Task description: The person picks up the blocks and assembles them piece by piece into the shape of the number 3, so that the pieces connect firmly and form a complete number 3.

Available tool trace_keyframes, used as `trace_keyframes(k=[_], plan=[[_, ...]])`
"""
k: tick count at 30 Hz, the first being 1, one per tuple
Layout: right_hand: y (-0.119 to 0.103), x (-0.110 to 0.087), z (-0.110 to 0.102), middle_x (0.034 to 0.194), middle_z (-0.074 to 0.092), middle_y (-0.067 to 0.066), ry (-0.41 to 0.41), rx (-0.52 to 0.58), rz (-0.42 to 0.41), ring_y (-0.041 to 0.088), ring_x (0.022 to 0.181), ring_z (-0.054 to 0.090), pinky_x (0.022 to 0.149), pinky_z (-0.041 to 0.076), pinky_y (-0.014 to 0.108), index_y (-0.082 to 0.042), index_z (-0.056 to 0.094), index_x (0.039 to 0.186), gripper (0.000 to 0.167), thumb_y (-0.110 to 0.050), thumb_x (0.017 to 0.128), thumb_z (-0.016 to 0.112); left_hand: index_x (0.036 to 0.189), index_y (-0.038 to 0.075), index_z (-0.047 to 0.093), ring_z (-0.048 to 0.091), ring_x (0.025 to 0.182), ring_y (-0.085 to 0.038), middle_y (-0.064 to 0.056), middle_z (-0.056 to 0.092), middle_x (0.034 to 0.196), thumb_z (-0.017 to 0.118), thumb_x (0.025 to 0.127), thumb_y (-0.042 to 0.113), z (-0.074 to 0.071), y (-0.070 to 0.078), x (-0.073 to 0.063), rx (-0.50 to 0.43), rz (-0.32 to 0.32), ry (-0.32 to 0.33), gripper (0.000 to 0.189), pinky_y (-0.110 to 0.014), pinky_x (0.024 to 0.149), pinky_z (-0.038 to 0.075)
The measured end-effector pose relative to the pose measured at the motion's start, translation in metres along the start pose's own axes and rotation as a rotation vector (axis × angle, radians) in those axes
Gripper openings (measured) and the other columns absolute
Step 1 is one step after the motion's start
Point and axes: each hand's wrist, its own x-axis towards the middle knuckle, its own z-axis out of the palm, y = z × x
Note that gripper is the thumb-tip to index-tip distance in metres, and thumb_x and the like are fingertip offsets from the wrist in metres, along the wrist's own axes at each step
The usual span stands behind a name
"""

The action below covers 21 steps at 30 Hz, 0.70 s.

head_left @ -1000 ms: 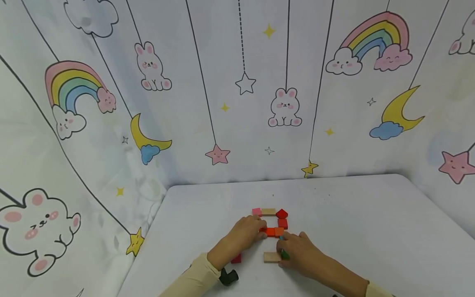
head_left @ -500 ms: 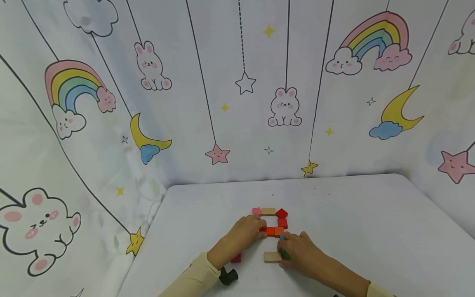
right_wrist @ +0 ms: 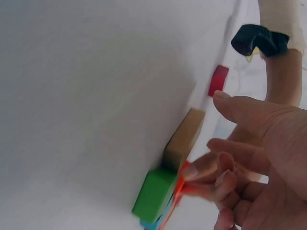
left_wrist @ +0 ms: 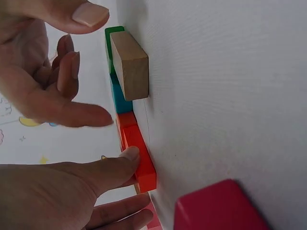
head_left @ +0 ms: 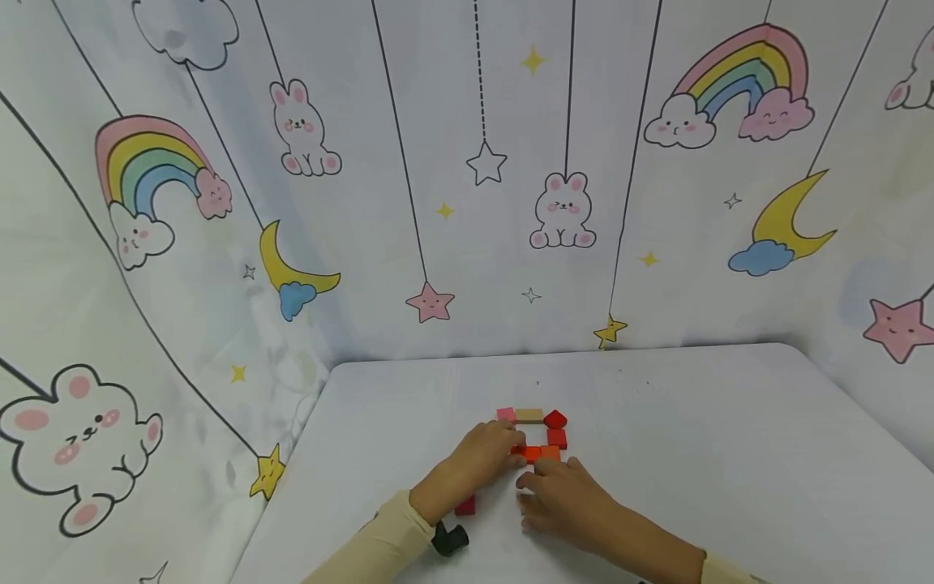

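Note:
My left hand point(head_left: 477, 458) pinches an orange-red block point(left_wrist: 141, 163) in a row on the table, its thumb on the near side and other fingers past the end. Beyond it, a blue block point(left_wrist: 121, 98) and a green block point(left_wrist: 108, 45) continue the line. A plain wooden block point(left_wrist: 132, 67) lies against the green one. Over these hovers my right hand point(head_left: 572, 503), thumb and fingers apart, holding nothing. In the head view it hides the green, blue and nearer wooden blocks. A crimson block point(head_left: 465, 506) lies by my left wrist.
Behind the hands, a pink block point(head_left: 506, 414), another wooden block point(head_left: 529, 416), a red pointed block point(head_left: 555, 419) and a red square block point(head_left: 557, 439) form a corner. A dark wrist camera point(head_left: 449, 540) sits on the left wrist. A printed curtain point(head_left: 481, 243) stands behind the white table point(head_left: 686, 422).
My right hand has shifted left and now covers the nearer wooden block and green block seen earlier. The left hand keeps its place on the orange-red block.

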Motion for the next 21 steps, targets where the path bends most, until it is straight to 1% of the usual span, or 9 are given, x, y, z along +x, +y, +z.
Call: trace_keyframes(k=[3, 5, 7, 9, 12, 15, 18, 21], plan=[[-0.013, 0.008, 0.003, 0.096, 0.064, -0.009, -0.033, -0.032, -0.011, 0.007, 0.089, 0.056, 0.079, 0.049, 0.038, -0.022, 0.077, 0.119, 0.046, -0.043, 0.080, 0.091, 0.110, 0.021, 0.078, 0.064, 0.100, -0.010, 0.006, 0.073, 0.108, 0.081, 0.094, 0.031, -0.002, -0.001, 0.002, 0.002, -0.013, -0.030, 0.018, -0.027, 0.091, 0.055], [-0.020, 0.014, 0.006, 0.098, 0.067, -0.007, -0.069, -0.053, -0.009, 0.009, 0.091, 0.061, 0.086, 0.055, 0.045, -0.022, 0.076, 0.122, 0.050, -0.046, 0.081, 0.090, 0.111, 0.022, 0.078, 0.064, 0.104, -0.010, 0.006, 0.073, 0.111, 0.080, 0.095, 0.032, -0.002, -0.001, 0.002, -0.001, -0.021, -0.052, 0.019, -0.028, 0.094, 0.055], [-0.026, 0.019, 0.009, 0.102, 0.069, -0.005, -0.099, -0.074, -0.005, 0.013, 0.094, 0.065, 0.091, 0.058, 0.049, -0.024, 0.074, 0.126, 0.053, -0.048, 0.082, 0.089, 0.111, 0.022, 0.078, 0.064, 0.105, -0.009, 0.007, 0.073, 0.112, 0.080, 0.096, 0.032, -0.003, -0.002, 0.003, -0.011, -0.018, -0.062, 0.019, -0.029, 0.095, 0.055], [-0.031, 0.024, 0.012, 0.107, 0.072, -0.004, -0.114, -0.092, -0.001, 0.015, 0.098, 0.068, 0.092, 0.059, 0.051, -0.024, 0.073, 0.130, 0.055, -0.049, 0.083, 0.088, 0.111, 0.022, 0.079, 0.064, 0.105, -0.009, 0.007, 0.073, 0.112, 0.080, 0.096, 0.033, -0.002, -0.004, 0.004, -0.021, -0.013, -0.068, 0.019, -0.029, 0.095, 0.055], [-0.037, 0.030, 0.016, 0.110, 0.075, -0.003, -0.112, -0.095, 0.005, 0.014, 0.097, 0.069, 0.091, 0.061, 0.048, -0.023, 0.071, 0.134, 0.057, -0.048, 0.085, 0.087, 0.112, 0.022, 0.079, 0.063, 0.102, -0.008, 0.007, 0.073, 0.110, 0.080, 0.096, 0.033, -0.002, -0.005, 0.006, -0.022, -0.003, -0.076, 0.019, -0.028, 0.093, 0.055], [-0.043, 0.036, 0.017, 0.111, 0.075, -0.005, -0.100, -0.076, 0.001, 0.012, 0.093, 0.068, 0.088, 0.062, 0.042, -0.021, 0.071, 0.133, 0.056, -0.045, 0.085, 0.087, 0.111, 0.023, 0.079, 0.062, 0.101, -0.008, 0.007, 0.072, 0.110, 0.080, 0.096, 0.033, -0.002, -0.005, 0.009, -0.011, 0.000, -0.090, 0.018, -0.027, 0.091, 0.055], [-0.047, 0.040, 0.018, 0.104, 0.073, -0.008, -0.078, -0.067, -0.020, 0.008, 0.085, 0.066, 0.081, 0.063, 0.035, -0.018, 0.071, 0.128, 0.051, -0.041, 0.086, 0.087, 0.108, 0.024, 0.079, 0.060, 0.097, -0.008, 0.007, 0.070, 0.107, 0.080, 0.096, 0.032, -0.001, -0.006, 0.011, 0.000, 0.004, -0.103, 0.015, -0.027, 0.089, 0.054], [-0.051, 0.042, 0.020, 0.096, 0.072, -0.009, -0.046, -0.086, -0.040, 0.005, 0.076, 0.063, 0.073, 0.062, 0.029, -0.016, 0.071, 0.122, 0.044, -0.038, 0.087, 0.087, 0.106, 0.023, 0.079, 0.058, 0.092, -0.007, 0.008, 0.068, 0.102, 0.081, 0.095, 0.031, -0.002, -0.005, 0.012, 0.013, 0.012, -0.105, 0.013, -0.026, 0.086, 0.054]])
